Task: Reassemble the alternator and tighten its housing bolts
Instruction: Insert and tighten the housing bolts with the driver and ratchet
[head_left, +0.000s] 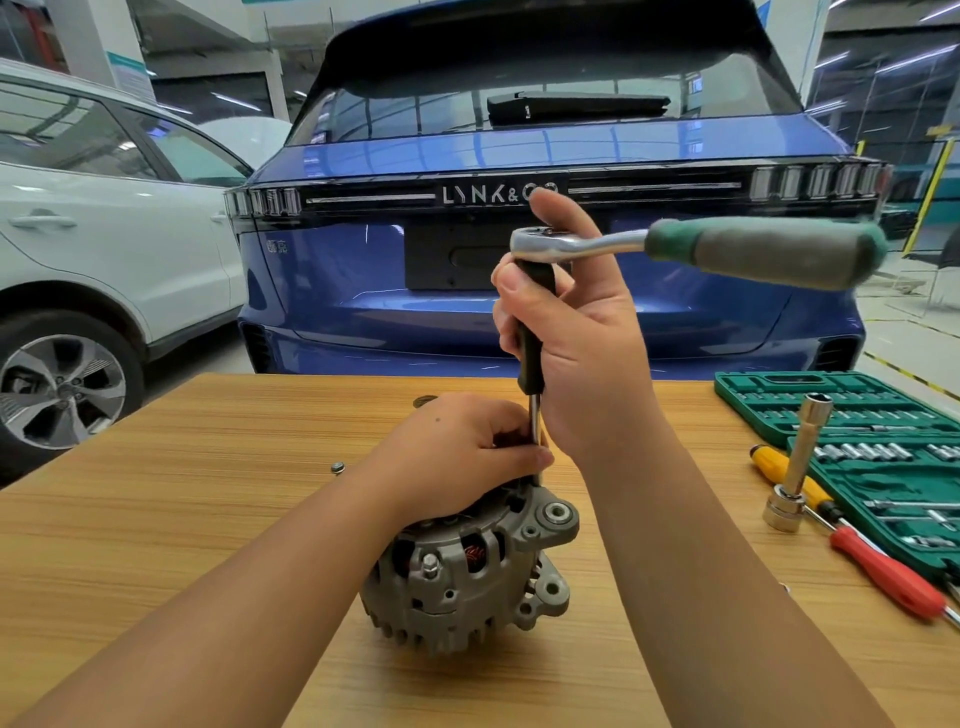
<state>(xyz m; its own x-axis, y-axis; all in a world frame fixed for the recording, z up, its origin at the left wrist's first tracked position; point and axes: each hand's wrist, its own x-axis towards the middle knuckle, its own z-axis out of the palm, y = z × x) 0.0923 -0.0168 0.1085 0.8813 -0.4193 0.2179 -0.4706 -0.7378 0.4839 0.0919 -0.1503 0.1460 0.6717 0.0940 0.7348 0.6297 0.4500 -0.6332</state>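
Observation:
A grey alternator (467, 577) stands on the wooden table (182, 519). My left hand (467, 452) rests on its top and pinches the thin metal shaft of a long extension bar (531, 358) that stands upright on the housing's far edge. My right hand (576, 332) grips the bar's black upper part. A ratchet wrench (691, 248) sits on the bar's top end, its green and grey handle pointing right, free of either hand.
An open green socket set case (852, 415) lies at the right edge, with a standing socket extension (795, 467), a yellow screwdriver and a red screwdriver (883, 571) beside it. A small bolt (337, 467) lies left of my left hand. A blue car (545, 156) is parked behind the table.

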